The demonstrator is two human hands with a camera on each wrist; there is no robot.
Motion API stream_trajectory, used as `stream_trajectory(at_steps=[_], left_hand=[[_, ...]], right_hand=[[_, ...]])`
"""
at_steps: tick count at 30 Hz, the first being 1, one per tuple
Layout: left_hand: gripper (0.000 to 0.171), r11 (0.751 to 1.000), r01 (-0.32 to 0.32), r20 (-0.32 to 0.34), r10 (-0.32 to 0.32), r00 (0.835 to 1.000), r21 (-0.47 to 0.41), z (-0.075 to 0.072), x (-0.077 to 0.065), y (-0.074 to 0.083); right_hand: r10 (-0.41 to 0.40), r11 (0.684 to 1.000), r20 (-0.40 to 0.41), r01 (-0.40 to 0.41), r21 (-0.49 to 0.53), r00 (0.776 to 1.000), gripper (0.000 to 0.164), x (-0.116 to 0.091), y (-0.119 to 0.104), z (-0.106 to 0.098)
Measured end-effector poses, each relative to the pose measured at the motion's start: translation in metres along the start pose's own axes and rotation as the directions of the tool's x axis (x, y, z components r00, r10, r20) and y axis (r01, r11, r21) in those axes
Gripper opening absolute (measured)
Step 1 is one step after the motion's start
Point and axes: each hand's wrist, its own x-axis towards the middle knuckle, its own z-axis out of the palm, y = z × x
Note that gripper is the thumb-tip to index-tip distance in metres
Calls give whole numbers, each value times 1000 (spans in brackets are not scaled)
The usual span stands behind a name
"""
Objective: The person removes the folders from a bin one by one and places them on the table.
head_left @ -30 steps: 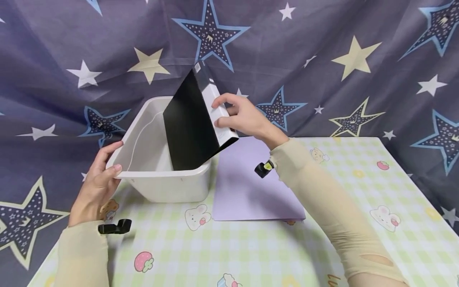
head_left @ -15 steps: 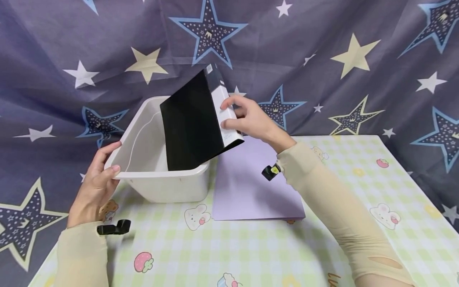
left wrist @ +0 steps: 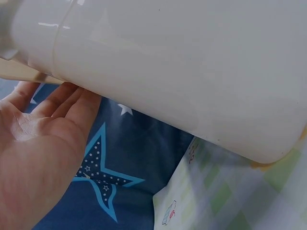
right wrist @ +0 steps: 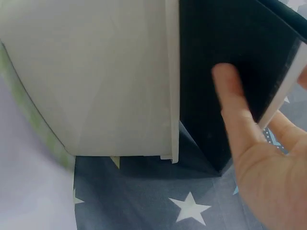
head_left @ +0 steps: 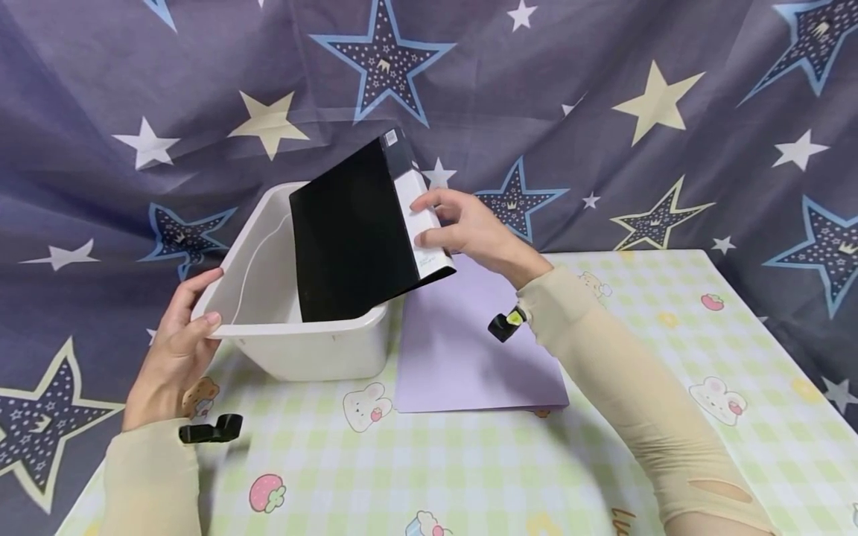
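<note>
My right hand (head_left: 479, 231) grips a black binder (head_left: 348, 238) by its white-labelled spine. Slanted, the binder leans with its lower part inside a white plastic bin (head_left: 308, 350) and its spine out over the bin's right side. In the right wrist view, one digit of the right hand (right wrist: 261, 153) lies along the binder's black cover (right wrist: 211, 43). My left hand (head_left: 176, 346) holds the bin's left rim, thumb on top. The left wrist view has the left hand's fingers (left wrist: 79, 108) reaching under the rim beside the bin's outer wall (left wrist: 182, 62).
A flat light-purple sheet or folder (head_left: 476, 365) lies on the table right of the bin. The tablecloth (head_left: 375, 476) is green-checked with cartoon prints. Behind the table hangs a dark star-patterned curtain (head_left: 456, 82). A thin white line (head_left: 251, 260) runs down inside the bin.
The binder's spine has swung right and downward with my right hand, and its black cover shows wider and lies at a flatter slant. The left hand stays on the bin's rim.
</note>
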Motion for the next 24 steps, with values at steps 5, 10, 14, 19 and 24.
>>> stream_trajectory(at_steps=[5, 10, 14, 19, 24], left_hand=[[58, 1000, 3, -19, -3, 1000, 13, 1, 0, -1], [57, 1000, -2, -39, 2, 999, 8, 3, 1, -1], [58, 1000, 2, -15, -2, 1000, 2, 1, 1, 0], [58, 1000, 5, -17, -4, 1000, 10, 1, 0, 0], [58, 1000, -15, -30, 14, 999, -8, 2, 1, -1]], right_hand=[[-8, 1000, -41, 8, 19, 999, 40, -2, 3, 1], [-2, 999, -29, 3, 54, 1000, 42, -5, 4, 0], [20, 995, -12, -19, 94, 1000, 50, -6, 4, -2], [48, 989, 28, -52, 142, 998, 66, -5, 4, -2], [55, 992, 27, -57, 113, 998, 66, -2, 5, -1]])
